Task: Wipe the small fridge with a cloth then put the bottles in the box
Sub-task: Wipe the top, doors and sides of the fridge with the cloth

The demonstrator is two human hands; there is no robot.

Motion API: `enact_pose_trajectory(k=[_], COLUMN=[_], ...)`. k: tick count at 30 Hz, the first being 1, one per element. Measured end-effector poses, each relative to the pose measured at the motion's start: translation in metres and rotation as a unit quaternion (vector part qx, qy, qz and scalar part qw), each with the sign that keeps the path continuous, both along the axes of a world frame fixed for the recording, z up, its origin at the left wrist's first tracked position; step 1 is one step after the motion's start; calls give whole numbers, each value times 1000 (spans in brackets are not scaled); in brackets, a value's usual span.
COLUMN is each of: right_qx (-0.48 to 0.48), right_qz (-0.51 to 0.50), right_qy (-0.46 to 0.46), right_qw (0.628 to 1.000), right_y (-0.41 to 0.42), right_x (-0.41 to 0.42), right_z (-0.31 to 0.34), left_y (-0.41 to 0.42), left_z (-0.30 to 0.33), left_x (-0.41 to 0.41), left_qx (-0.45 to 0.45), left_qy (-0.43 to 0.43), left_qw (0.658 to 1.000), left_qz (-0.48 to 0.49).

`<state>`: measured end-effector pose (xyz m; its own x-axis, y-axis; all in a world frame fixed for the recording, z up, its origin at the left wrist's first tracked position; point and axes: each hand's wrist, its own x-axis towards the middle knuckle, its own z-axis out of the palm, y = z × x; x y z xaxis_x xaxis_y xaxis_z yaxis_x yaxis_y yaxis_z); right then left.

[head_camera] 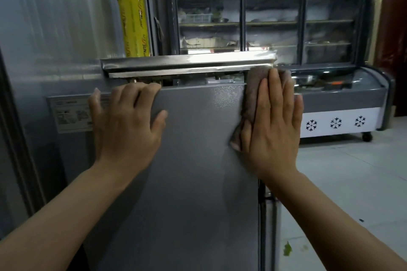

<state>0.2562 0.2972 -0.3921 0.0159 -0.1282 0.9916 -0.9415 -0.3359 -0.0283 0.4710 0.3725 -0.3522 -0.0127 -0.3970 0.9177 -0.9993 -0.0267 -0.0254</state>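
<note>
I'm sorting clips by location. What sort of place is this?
Probably a restaurant or food shop's back area: a glass-door display cooler with shelves of trays, a curved-lid display freezer with snowflake marks, and a big yellow cling-film roll standing atop the grey fridge.

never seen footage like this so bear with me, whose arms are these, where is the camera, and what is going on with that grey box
There is no machine here: the arms belong to a person, and the single camera sits on their head, looking forward and down, so you see what they see. The grey box is a small fridge, seen from close up. The right hand presses a brown cloth flat against the fridge near its upper right edge, wiping it. The left hand rests on the upper left, its fingers curled over the top edge, holding nothing. Behind stand a glass display cabinet and a yellow roll.
</note>
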Motion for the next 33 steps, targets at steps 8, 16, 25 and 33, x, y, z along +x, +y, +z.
enact_pose_trajectory(k=[8, 16, 25, 33], right_qx=[45, -5, 32, 10], right_qz=[49, 42, 47, 110], right_qy=[74, 4, 96, 112], right_qw=[995, 999, 994, 988], right_y=[3, -4, 1, 4], right_x=[-12, -4, -1, 1], right_z=[-113, -17, -121, -84], left_y=[-1, -2, -6, 23], left_z=[-2, -5, -9, -69], left_x=[-7, -7, -7, 21], left_qx=[3, 2, -16, 48], left_qy=[21, 10, 10, -35], left_qw=[1000, 1000, 1000, 998], left_qz=[7, -1, -4, 34])
